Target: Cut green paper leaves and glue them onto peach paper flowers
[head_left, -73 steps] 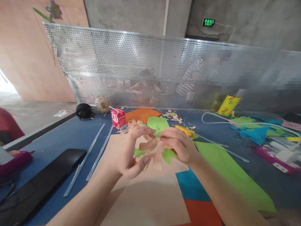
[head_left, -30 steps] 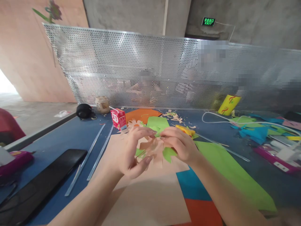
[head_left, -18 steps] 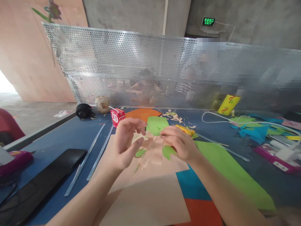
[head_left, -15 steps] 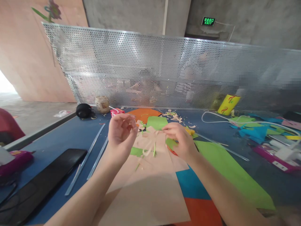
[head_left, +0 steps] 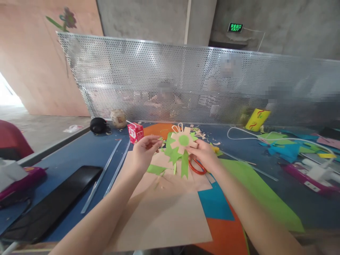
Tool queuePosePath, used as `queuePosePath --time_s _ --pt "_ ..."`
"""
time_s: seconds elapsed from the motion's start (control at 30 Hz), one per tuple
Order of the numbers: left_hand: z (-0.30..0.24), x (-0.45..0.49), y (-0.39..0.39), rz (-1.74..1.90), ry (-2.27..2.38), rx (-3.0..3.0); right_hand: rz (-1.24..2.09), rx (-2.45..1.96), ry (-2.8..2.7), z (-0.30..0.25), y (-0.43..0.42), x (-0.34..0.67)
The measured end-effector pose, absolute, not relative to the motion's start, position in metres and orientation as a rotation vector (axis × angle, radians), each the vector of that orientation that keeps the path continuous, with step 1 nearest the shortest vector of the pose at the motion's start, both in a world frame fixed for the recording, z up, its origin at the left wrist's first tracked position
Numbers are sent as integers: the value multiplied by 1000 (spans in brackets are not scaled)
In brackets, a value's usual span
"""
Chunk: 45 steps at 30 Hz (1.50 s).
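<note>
My right hand (head_left: pixel 203 152) pinches the edge of a felt-like flower (head_left: pixel 184 139) between thumb and fingers. The flower has peach petals, a round green centre, green points behind them, thin pale loops on top and a notched green tail hanging below. Left of it, my left hand (head_left: pixel 147 150) is closed, fingertips together near the flower's green edge; what they hold, if anything, is too small to make out. Below both hands lie peach sheets (head_left: pixel 159 219) with green scraps (head_left: pixel 156 169) on them. Red scissor handles (head_left: pixel 197 167) show beside my right hand.
A black phone-like slab (head_left: pixel 53 202) and clear plastic strips (head_left: pixel 102 173) lie on the left. Behind stand a red drink box (head_left: pixel 135 132) and a jar (head_left: pixel 118 118). Green sheet (head_left: pixel 257 191), purple power strip (head_left: pixel 310 179) and yellow roll (head_left: pixel 257 119) are right.
The flower now faces me, held up in my right hand. My left hand's fingers have come together and moved closer to it. The view has shifted slightly.
</note>
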<state>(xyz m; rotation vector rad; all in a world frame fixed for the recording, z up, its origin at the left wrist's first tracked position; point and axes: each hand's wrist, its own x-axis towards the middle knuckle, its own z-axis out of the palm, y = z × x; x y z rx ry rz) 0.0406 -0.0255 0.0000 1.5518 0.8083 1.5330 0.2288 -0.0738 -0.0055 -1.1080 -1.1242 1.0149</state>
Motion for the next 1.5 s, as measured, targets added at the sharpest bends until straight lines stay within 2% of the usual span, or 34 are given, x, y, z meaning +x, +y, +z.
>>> queuePosePath --time_s 0.17,0.67,0.93,1.0,1.13,1.2,1.5 --pt "-2 40 -25 1423 931 1619 987 -1135 -1184 -10 -71 232" --pt "-15 42 -19 1353 900 1682 941 -1188 -1143 -11 -60 245" --pt "-13 41 -20 1295 891 1680 959 -1311 -1380 -17 -65 240" --pt "-12 43 -22 1263 897 1626 839 -1356 -1411 -17 -67 237" --pt "-16 51 -26 1101 824 1350 110 -1307 -1662 -8 -76 227" --pt "-18 55 -29 1018 755 1245 -108 -1240 -1817 -3 -81 221" --pt "-21 64 -38 915 673 1208 203 -1319 -1847 -10 -80 216"
